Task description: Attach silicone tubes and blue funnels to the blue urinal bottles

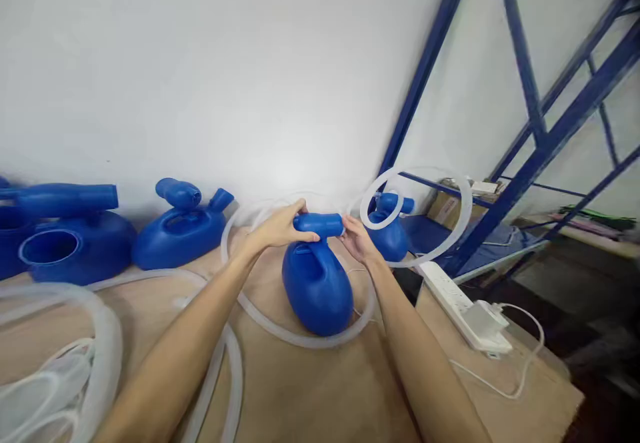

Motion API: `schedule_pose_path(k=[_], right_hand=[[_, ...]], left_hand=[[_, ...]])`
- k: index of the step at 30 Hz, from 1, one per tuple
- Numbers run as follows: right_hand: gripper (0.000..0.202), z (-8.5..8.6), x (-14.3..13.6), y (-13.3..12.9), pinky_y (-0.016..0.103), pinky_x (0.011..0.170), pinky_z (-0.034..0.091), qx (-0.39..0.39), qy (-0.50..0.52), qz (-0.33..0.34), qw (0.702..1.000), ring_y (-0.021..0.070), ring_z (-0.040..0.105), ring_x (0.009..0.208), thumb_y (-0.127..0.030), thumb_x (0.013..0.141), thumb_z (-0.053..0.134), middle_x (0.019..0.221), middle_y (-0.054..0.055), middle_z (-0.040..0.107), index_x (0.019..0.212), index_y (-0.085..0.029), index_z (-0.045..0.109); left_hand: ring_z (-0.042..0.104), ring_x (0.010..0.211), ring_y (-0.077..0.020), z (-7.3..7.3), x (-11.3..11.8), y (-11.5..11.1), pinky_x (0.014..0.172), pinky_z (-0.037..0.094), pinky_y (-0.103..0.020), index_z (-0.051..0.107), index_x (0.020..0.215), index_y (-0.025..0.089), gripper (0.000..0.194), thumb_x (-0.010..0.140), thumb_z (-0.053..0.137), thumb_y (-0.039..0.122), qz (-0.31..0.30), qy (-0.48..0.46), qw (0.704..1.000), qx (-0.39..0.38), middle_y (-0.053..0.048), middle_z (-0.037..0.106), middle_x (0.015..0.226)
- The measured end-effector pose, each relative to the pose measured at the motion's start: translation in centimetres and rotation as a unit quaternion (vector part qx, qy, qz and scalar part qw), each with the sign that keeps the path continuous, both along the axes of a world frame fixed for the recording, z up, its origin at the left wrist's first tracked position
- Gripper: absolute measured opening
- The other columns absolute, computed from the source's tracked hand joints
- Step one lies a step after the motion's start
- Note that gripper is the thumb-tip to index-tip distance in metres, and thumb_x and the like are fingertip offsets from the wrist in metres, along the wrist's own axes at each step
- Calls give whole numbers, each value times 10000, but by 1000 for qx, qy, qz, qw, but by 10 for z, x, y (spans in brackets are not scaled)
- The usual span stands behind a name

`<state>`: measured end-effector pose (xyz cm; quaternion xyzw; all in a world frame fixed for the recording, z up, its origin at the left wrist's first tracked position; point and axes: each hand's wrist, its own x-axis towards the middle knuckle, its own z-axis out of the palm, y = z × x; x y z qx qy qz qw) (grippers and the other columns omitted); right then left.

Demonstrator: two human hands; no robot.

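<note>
In the middle stands a blue plastic urinal bottle (320,296) with a handle loop, its rounded end towards me. Across its top lies a blue tubular piece (319,223), roughly level. My left hand (283,225) is closed on the left end, with thumb in front and fingers over the top. My right hand (357,237) pinches the right end between thumb and fingers. The fingers hide both ends, so I cannot tell whether anything small is in them. A loop of translucent hose (305,341) lies on the table around the bottle.
More blue bottles with tubular pieces stand left, one (180,236) nearest, another (393,233) behind right inside raised hose coils. Thick hose (107,336) crosses the left table. A white power strip (455,303) with plugged adapter lies right, near blue metal framing (530,163).
</note>
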<state>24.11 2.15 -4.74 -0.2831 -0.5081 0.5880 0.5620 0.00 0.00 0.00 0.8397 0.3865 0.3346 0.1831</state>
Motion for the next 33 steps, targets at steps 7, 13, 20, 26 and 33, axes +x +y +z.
schedule_pose_path(k=[7,13,20,26,33], right_hand=[[305,22,-4,-3,250,670,503,-28,-40,19,999,139,579,738,-413,739,882,769,7,653,786,-170,704],[306,22,-12,0,232,609,489,-62,-50,-48,996,114,536,652,-409,779,839,708,-22,605,786,-181,636],[402,15,-8,8,254,583,456,-17,-112,-85,990,125,463,608,-548,828,706,654,-33,496,714,-234,483],[490,0,12,15,253,556,376,27,-308,-114,944,129,407,594,-640,877,552,621,-24,427,635,-231,433],[217,-33,12,16,313,799,503,38,-573,-28,818,228,625,890,-367,775,734,800,55,664,696,-202,618]], left_hand=[[574,775,-222,4,-1,-2,676,402,-317,461,938,233,567,666,780,614,12,5,1000,8,-7,603,871],[581,795,-223,5,-1,-4,698,417,-321,463,939,231,569,678,764,637,10,6,1000,16,-14,611,898],[589,776,-216,3,-3,-2,684,419,-313,483,946,231,563,683,770,637,14,13,999,34,-9,628,888],[639,816,-238,-2,-7,5,684,444,-318,526,1000,231,583,696,766,667,53,24,997,41,-28,680,940],[677,895,-298,-4,-15,8,724,482,-366,587,1147,216,625,763,710,693,134,57,988,60,-78,719,1011]])
